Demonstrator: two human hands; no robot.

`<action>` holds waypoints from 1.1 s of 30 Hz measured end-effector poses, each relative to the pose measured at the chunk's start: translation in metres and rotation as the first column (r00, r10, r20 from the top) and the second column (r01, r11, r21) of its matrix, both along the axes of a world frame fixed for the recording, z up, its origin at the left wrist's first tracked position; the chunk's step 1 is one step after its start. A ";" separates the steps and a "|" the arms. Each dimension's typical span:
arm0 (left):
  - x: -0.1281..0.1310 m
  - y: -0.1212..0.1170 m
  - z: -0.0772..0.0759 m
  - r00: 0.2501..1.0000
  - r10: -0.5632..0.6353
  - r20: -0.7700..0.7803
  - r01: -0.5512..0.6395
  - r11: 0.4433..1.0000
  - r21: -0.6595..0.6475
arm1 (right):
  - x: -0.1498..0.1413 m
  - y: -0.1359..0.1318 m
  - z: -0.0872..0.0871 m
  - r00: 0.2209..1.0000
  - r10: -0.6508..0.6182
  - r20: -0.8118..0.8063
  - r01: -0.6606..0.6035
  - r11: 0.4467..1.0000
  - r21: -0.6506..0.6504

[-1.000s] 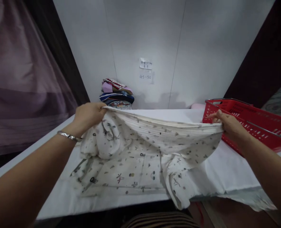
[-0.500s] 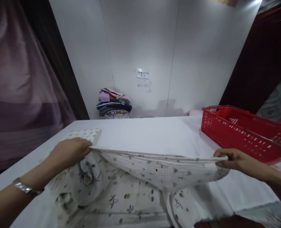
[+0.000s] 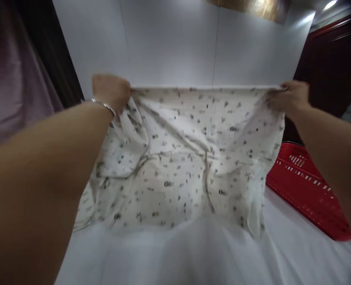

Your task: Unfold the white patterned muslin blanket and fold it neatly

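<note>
A thin white cloth (image 3: 169, 174) with a small dark and green print spreads upright in front of me, its top edge pulled straight between both hands. Closed around the top left corner is my left hand (image 3: 111, 91), a silver bracelet at its wrist. My right hand (image 3: 291, 97) grips the top right corner, fingers folded over the edge. Creases run down from the left corner, and a loose fold hangs below that hand. Lower parts of the cloth reach the white-covered table (image 3: 104, 257). Motion blurs both arms.
A red plastic basket (image 3: 303, 186) stands on the table at the right, partly behind my right forearm. Beyond the table rises a pale panel wall (image 3: 169, 43). A pinkish curtain (image 3: 12, 75) hangs at the left, and a dark red door (image 3: 327, 55) is at the right.
Both hands have risen well above the table, lifting the cloth's edge and opening it into a broad sheet. The folded clothes and wall labels are now hidden behind it.
</note>
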State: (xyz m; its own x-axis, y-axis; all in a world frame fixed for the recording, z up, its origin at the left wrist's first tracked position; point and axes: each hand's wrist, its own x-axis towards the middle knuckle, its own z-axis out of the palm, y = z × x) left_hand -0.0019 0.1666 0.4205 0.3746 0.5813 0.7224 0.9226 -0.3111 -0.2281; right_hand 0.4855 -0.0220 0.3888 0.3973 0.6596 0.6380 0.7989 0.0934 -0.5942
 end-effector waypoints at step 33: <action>-0.058 -0.161 -0.386 0.750 -0.624 -0.221 0.412 0.702 -0.581 | -0.002 -0.238 -0.384 0.897 0.138 0.420 0.131 0.824 -0.551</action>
State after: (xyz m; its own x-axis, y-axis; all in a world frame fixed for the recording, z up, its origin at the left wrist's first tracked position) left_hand -0.0596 0.0055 0.0343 0.8945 0.4229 0.1448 0.4451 -0.8724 -0.2021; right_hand 0.4834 -0.2604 0.0047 0.1731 0.9489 0.2638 0.9798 -0.1386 -0.1443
